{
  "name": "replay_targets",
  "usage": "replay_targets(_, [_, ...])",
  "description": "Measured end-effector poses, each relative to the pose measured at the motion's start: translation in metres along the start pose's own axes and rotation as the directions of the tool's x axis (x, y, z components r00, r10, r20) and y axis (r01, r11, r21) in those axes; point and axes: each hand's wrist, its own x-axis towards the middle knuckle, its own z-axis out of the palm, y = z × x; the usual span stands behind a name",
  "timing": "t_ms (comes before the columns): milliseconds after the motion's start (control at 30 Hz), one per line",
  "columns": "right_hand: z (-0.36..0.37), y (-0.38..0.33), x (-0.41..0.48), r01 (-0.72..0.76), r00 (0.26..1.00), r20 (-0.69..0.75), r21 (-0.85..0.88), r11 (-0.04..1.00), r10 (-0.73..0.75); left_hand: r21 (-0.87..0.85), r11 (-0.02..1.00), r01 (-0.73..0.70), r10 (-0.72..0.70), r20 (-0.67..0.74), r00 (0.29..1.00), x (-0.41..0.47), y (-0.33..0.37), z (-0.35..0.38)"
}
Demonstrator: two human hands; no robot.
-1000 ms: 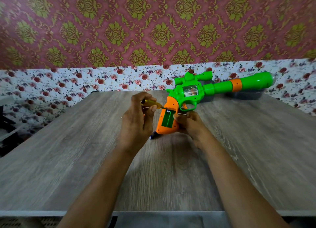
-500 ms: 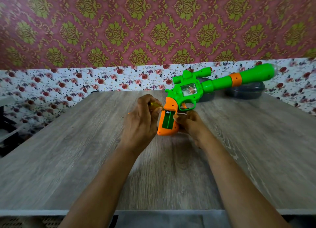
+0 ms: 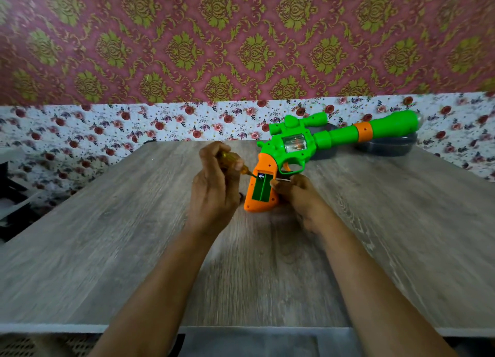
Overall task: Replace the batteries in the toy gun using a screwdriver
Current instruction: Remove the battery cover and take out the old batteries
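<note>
Plainly, the head view, the only one on offer, shows the job at the screw. The left hand (image 3: 214, 193) is curled round the yellow handle of the screwdriver (image 3: 231, 161), with thumb and fingers closed on it. The thin tip runs down and to the right of that hand to meet the top end of a green panel (image 3: 261, 189) set into the orange grip (image 3: 263, 166) of the toy gun (image 3: 294, 145). The right hand (image 3: 298, 196) grasps that grip from its other side, fingers wrapped about its edge just below the trigger guard. The butt sits between the two hands, either on or just above the worktop (image 3: 107, 249); I cannot tell which. From the right hand the green body and long barrel rise up and away to the right. The muzzle end passes in front of a dark round object (image 3: 385, 149) that lies on the worktop well beyond both hands. As a judgement, the panel looks like the battery cover, seated in the grip, with the tool on its screw. Whether that screw is going out or going back in cannot be read from this one moment, and no batteries, old or new, show near either hand. If it is being loosened, nearly all the task is left: freeing the cover, swapping the cells, closing up. If it is being tightened, only the last turns remain.
</note>
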Motion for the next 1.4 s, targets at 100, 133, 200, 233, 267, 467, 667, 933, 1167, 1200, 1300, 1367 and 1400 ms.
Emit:
replay_targets(100, [0.0, -0.002, -0.003, -0.028, 1.0, 0.013, 0.019, 0.999, 0.028, 0.019, 1.0, 0.01, -0.01, 0.004, 1.0, 0.0, -0.001, 0.0])
replay_targets(133, [0.0, -0.002, -0.003, -0.023, 1.0, 0.02, 0.022, 1.0, 0.023, 0.015, 1.0, 0.01, -0.01, 0.008, 1.0, 0.0, -0.001, 0.0])
replay_targets(200, [0.0, -0.003, -0.002, -0.009, 0.999, 0.036, 0.039, 0.999, 0.008, 0.007, 1.0, -0.013, 0.013, 0.026, 1.0, 0.0, -0.001, -0.001])
replay_targets(233, [0.0, -0.003, -0.002, -0.007, 0.999, 0.043, 0.055, 0.998, 0.004, 0.01, 0.999, -0.032, 0.032, 0.041, 0.999, -0.001, -0.001, -0.001])
replay_targets(267, [-0.001, -0.003, -0.001, -0.004, 0.999, 0.049, 0.07, 0.998, 0.0, 0.016, 0.998, -0.056, 0.055, 0.058, 0.997, -0.001, -0.001, -0.001])
replay_targets(467, [-0.005, -0.001, 0.004, -0.005, 0.997, 0.078, 0.12, 0.993, -0.004, 0.076, 0.974, -0.215, 0.206, 0.119, 0.971, -0.002, 0.0, 0.001])
replay_targets(667, [-0.006, -0.002, 0.003, -0.01, 0.996, 0.094, 0.15, 0.989, -0.005, 0.067, 0.979, -0.191, 0.185, 0.097, 0.978, -0.002, -0.001, 0.0])
replay_targets(933, [-0.007, 0.0, 0.006, -0.011, 0.996, 0.086, 0.161, 0.987, -0.003, 0.12, 0.967, -0.226, 0.209, 0.143, 0.967, -0.002, 0.0, 0.0])
replay_targets(1167, [-0.01, 0.006, 0.004, 0.057, 0.998, 0.035, 0.098, 0.994, -0.061, 0.176, 0.968, -0.178, 0.139, 0.215, 0.967, -0.001, 0.006, 0.009])
replay_targets(1200, [-0.008, 0.006, 0.004, 0.059, 0.998, 0.02, 0.065, 0.996, -0.061, 0.137, 0.986, -0.094, 0.066, 0.192, 0.979, 0.0, 0.005, 0.008])
replay_targets(1300, [-0.005, 0.008, 0.005, 0.064, 0.998, -0.005, -0.01, 0.998, -0.064, 0.089, 0.996, -0.01, -0.001, 0.123, 0.992, 0.001, 0.0, 0.003])
replay_targets(1367, [-0.005, 0.008, 0.005, 0.05, 0.998, -0.031, -0.042, 0.998, -0.051, 0.078, 0.997, 0.009, -0.019, 0.13, 0.991, 0.002, -0.001, 0.0])
replay_targets(1400, [-0.007, 0.008, 0.006, 0.042, 0.998, -0.048, -0.051, 0.998, -0.044, 0.08, 0.997, 0.016, -0.027, 0.148, 0.989, 0.003, -0.001, 0.0])
